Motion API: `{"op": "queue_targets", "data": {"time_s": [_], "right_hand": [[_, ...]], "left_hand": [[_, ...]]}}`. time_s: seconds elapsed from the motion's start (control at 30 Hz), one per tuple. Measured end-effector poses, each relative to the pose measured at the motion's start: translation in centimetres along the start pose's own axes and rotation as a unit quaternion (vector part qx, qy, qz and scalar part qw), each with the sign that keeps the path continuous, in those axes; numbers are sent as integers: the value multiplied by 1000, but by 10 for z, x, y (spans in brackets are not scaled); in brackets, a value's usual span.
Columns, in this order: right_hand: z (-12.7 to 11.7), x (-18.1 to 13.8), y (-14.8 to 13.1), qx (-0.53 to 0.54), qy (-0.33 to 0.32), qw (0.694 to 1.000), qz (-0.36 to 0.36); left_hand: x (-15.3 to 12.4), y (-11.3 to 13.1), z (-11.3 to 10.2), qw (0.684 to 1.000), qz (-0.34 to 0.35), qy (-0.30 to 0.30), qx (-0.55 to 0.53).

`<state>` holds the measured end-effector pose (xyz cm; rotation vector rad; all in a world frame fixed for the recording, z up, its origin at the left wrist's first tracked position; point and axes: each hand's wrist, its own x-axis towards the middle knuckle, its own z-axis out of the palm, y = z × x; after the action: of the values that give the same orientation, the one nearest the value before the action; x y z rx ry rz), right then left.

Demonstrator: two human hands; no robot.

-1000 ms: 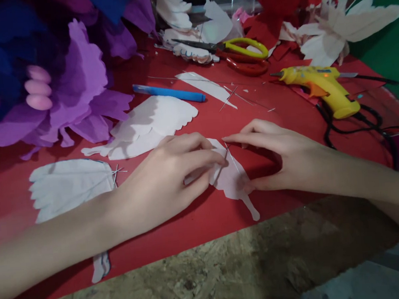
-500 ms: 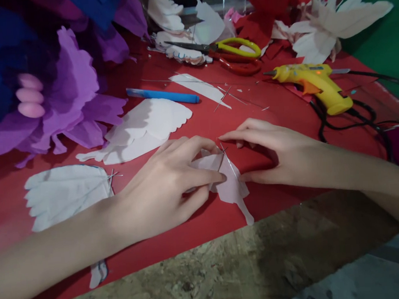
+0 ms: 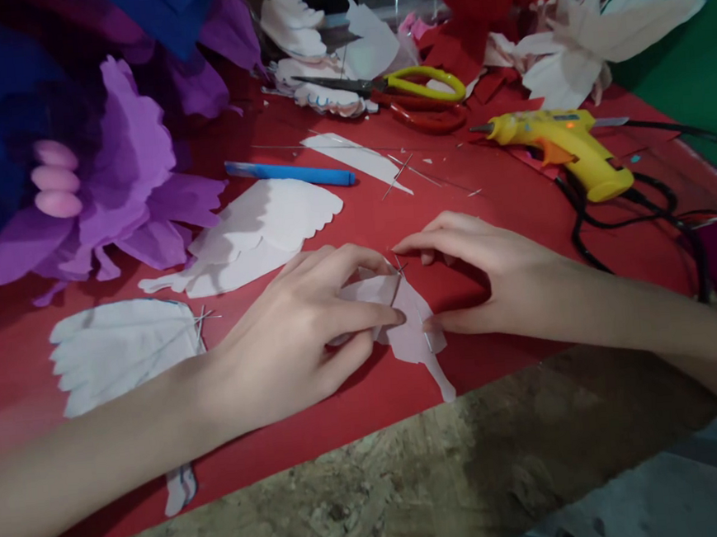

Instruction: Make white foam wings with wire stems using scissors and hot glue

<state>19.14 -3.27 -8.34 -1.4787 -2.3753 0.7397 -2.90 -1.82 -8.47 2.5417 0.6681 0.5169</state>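
Note:
A small white paper petal [image 3: 414, 330] with thin wires across it lies on the red sheet [image 3: 490, 200] near the front edge. My left hand [image 3: 302, 339] presses on the petal's left part, its fingers curled and pinched on the paper. From the other side, my right hand [image 3: 489, 279] has its forefinger stretched to the wire's top end and its thumb at the petal's right edge. The two forefingers nearly meet over the wire.
Larger white petals [image 3: 268, 226] [image 3: 120, 349] lie to the left, by big purple paper flowers [image 3: 115, 172]. A blue pen [image 3: 292, 173], scissors [image 3: 407, 91] and a yellow glue gun [image 3: 563, 149] with black cord sit behind. Bare chipboard [image 3: 382, 498] shows in front.
The petal has shifted slightly down and left under both hands. My left fingers curled tighter on the paper and my right thumb closed in on its edge.

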Motion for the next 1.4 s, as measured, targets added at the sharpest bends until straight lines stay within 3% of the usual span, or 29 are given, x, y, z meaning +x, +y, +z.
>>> {"op": "queue_targets", "data": {"time_s": [0.73,1.4], "right_hand": [[9,0,-4,-10,60,998,-15],[8,0,-3,-11,42,999,-31]], "left_hand": [[0,-2,3,999,1,-4,41],[-1,-3,5,999,1,0,44]]}}
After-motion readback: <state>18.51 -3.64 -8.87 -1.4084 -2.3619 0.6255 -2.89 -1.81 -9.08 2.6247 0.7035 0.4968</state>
